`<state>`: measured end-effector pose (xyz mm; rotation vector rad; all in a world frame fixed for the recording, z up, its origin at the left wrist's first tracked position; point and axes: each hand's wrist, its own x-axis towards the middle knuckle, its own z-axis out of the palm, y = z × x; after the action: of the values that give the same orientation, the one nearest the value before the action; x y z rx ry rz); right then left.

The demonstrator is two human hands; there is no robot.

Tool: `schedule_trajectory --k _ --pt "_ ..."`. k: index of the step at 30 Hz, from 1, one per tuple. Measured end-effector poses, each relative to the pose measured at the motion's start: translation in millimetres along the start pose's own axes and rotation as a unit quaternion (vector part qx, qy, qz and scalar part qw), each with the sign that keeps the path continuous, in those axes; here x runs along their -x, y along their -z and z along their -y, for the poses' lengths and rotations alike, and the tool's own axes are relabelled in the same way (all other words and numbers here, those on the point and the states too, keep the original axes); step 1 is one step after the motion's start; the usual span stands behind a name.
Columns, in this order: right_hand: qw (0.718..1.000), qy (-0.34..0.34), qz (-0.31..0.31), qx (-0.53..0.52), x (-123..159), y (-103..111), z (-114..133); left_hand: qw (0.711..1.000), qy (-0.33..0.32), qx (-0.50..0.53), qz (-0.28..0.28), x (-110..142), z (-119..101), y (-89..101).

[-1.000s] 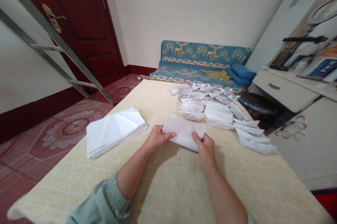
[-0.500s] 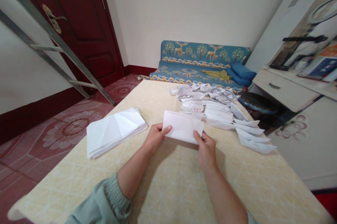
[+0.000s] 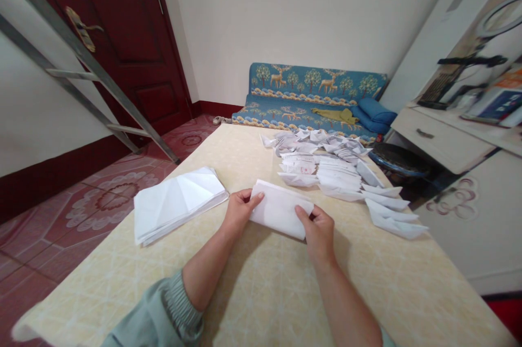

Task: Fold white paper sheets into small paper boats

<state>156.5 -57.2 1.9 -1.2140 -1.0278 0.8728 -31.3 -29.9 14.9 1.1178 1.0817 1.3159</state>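
A folded sheet of white paper (image 3: 279, 211) is held between my two hands, a little above the table. My left hand (image 3: 241, 210) pinches its left end, thumb on the face toward me and fingers behind. At the right end, my right hand (image 3: 318, 227) grips the paper the same way, closed with the thumb in front. Left of my hands lies a stack of white paper sheets (image 3: 179, 203), the top one creased. Beyond and to the right stand rows of folded paper boats (image 3: 338, 173), some with print on them.
The table (image 3: 261, 303) has a pale yellow patterned cover. Behind it stands a blue sofa (image 3: 285, 102) with a deer pattern. A metal ladder (image 3: 98, 75) leans at the left by a dark red door (image 3: 122, 20). A black round stool (image 3: 397, 159) and a white cabinet (image 3: 444, 135) stand at the right.
The folded paper has come down slightly toward me and tilted, so its upper edges show as separate layers. My right thumb has shifted a little left along it.
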Motion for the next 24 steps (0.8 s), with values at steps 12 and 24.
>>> schedule_trajectory --k 12,24 --pt "0.993 0.058 -0.088 -0.051 -1.3 0.6 -0.3 0.999 0.001 -0.025 0.022 -0.1 -0.5 1.3" --pt "0.992 0.037 -0.117 -0.034 -2.3 4.7 -1.3 0.999 -0.043 0.018 -0.010 1.2 -6.4 0.4"
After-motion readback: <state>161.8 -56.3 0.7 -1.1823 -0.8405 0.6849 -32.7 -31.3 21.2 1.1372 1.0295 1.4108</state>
